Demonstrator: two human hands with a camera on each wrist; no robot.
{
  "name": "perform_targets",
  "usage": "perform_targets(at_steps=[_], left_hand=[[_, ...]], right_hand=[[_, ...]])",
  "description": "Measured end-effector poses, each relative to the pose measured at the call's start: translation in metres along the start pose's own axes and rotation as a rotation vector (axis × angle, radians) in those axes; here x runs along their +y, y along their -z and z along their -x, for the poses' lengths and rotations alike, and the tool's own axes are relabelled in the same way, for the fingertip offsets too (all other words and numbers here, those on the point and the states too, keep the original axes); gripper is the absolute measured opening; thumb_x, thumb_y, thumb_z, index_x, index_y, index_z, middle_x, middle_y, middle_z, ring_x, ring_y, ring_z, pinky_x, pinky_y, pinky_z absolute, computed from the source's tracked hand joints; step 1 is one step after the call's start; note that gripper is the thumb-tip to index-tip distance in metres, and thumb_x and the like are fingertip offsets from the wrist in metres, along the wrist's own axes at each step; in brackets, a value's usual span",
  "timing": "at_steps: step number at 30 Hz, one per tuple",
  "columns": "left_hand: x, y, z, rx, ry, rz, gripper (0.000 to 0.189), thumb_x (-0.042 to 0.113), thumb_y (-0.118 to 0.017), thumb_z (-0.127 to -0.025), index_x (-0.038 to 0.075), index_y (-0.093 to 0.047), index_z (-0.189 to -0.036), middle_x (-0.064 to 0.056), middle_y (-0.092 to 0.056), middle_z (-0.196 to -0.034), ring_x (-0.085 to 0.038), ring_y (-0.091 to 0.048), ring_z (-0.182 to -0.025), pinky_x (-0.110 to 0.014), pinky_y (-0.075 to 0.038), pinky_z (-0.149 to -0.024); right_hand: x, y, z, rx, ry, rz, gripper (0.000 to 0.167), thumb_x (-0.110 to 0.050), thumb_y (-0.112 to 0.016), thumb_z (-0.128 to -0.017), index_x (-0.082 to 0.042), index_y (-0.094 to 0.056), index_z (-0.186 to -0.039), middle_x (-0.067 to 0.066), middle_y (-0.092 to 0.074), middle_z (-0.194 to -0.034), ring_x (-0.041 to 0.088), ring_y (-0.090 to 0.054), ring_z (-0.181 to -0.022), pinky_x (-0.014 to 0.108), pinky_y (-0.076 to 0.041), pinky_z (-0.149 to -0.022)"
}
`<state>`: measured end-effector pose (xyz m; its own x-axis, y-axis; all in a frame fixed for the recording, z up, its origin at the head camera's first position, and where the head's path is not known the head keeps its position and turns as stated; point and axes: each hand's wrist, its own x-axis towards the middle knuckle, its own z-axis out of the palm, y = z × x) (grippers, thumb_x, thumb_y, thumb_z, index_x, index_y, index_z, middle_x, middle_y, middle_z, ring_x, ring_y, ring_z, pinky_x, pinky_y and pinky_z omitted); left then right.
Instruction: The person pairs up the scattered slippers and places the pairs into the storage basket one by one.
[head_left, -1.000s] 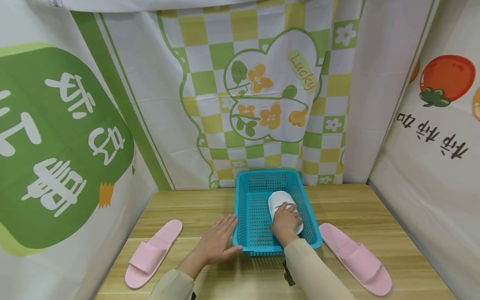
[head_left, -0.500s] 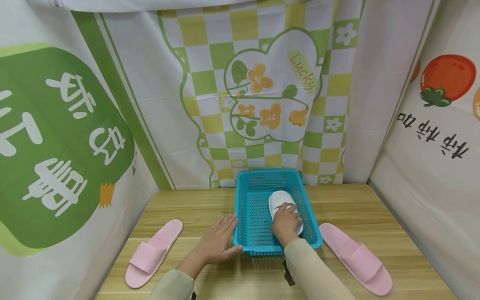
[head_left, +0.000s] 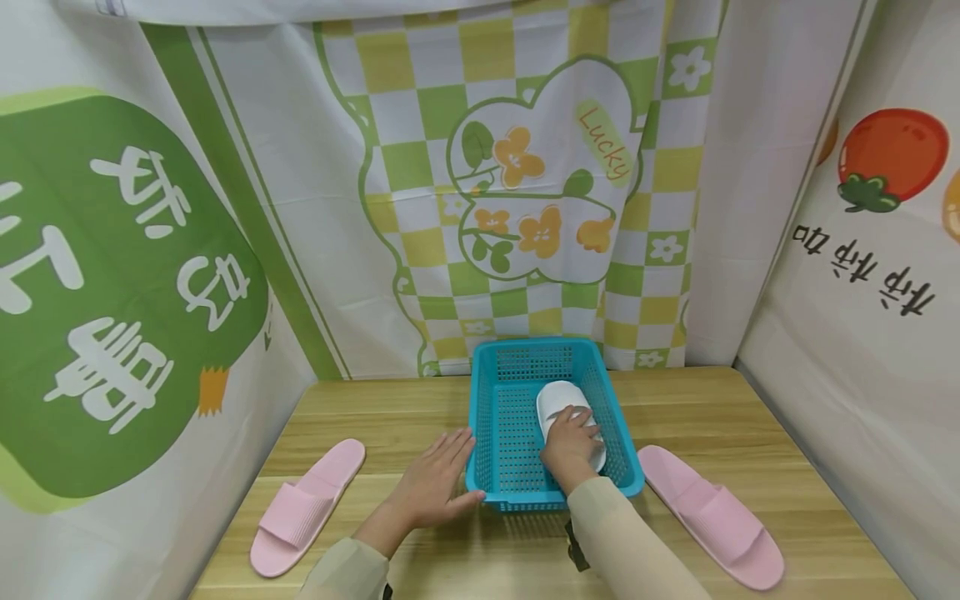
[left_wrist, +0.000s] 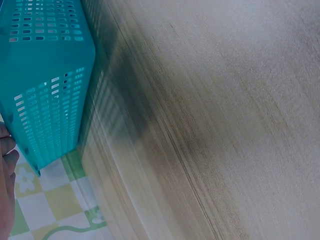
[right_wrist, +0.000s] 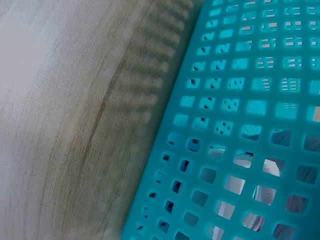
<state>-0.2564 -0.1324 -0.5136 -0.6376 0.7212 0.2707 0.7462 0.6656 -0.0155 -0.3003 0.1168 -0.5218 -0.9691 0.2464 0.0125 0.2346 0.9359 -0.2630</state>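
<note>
Clamped on a white slide slipper [head_left: 558, 398] in the right half of the turquoise perforated basket [head_left: 516, 450], the right hand [head_left: 572, 443] reaches across the near rim, fingers bent over its top. Left hand [head_left: 431, 485], fingers straight, thumb splayed, touches the basket's near-left edge; one pink slipper [head_left: 294, 514] lies farther left.

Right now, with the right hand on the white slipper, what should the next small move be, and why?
Probably let the white slipper go and raise the right hand: the slipper lies inside the blue basket, whose rim the left hand touches, while both pink slippers lie outside on the table.
</note>
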Motion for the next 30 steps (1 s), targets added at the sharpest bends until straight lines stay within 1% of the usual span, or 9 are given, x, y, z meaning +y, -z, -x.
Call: perform_targets(at_steps=[6,12,17,20,27,30], left_hand=[[0.0,-0.001,0.0,-0.007,0.001,-0.004,0.083,0.06,-0.038,-0.096,-0.007,-0.034,-0.146,-0.022,-0.03,-0.153,-0.033,-0.028,-0.141,-0.044,-0.021,-0.115],[-0.001,-0.001,0.0,-0.019,0.005,-0.011,0.084,0.06,-0.038,-0.096,-0.006,-0.034,-0.147,-0.021,-0.03,-0.153,-0.034,-0.027,-0.141,-0.044,-0.022,-0.114],[0.0,0.0,0.0,-0.035,0.015,-0.015,0.083,0.06,-0.039,-0.096,-0.006,-0.033,-0.147,-0.02,-0.029,-0.154,-0.03,-0.024,-0.143,-0.042,-0.019,-0.115],[0.0,0.0,0.0,-0.038,0.017,-0.017,0.083,0.06,-0.038,-0.096,-0.006,-0.034,-0.147,-0.02,-0.029,-0.154,-0.03,-0.023,-0.143,-0.042,-0.019,-0.115],[0.0,0.0,-0.001,-0.045,0.015,-0.021,0.083,0.06,-0.038,-0.096,-0.006,-0.033,-0.147,-0.02,-0.029,-0.154,-0.031,-0.025,-0.143,-0.043,-0.019,-0.115],[-0.001,-0.001,-0.001,-0.038,0.012,-0.026,0.083,0.06,-0.039,-0.096,-0.006,-0.034,-0.147,-0.021,-0.03,-0.154,-0.031,-0.025,-0.142,-0.042,-0.019,-0.115]], right_hand=[[-0.001,0.006,0.002,-0.015,0.002,-0.003,0.095,-0.03,-0.079,-0.077,0.013,-0.027,-0.144,0.044,-0.025,-0.142,0.063,-0.035,-0.123,0.071,-0.038,-0.09],[-0.002,0.011,0.004,0.004,0.019,-0.003,0.093,-0.03,-0.078,-0.078,0.012,-0.028,-0.144,0.043,-0.028,-0.141,0.063,-0.037,-0.121,0.071,-0.037,-0.091],[-0.002,0.014,0.005,0.025,0.043,-0.007,0.093,-0.03,-0.078,-0.079,0.011,-0.028,-0.145,0.043,-0.029,-0.14,0.063,-0.037,-0.121,0.071,-0.037,-0.092],[-0.003,0.017,0.005,0.043,0.06,-0.014,0.09,-0.03,-0.076,-0.08,0.011,-0.029,-0.145,0.043,-0.03,-0.14,0.063,-0.038,-0.12,0.071,-0.036,-0.092],[-0.002,0.024,0.004,0.056,0.087,0.0,0.09,-0.033,-0.074,-0.083,0.012,-0.027,-0.146,0.044,-0.027,-0.142,0.063,-0.037,-0.121,0.071,-0.035,-0.093],[-0.001,0.028,0.004,0.064,0.091,0.002,0.091,-0.035,-0.073,-0.084,0.012,-0.027,-0.146,0.044,-0.026,-0.142,0.063,-0.036,-0.121,0.07,-0.035,-0.094]])
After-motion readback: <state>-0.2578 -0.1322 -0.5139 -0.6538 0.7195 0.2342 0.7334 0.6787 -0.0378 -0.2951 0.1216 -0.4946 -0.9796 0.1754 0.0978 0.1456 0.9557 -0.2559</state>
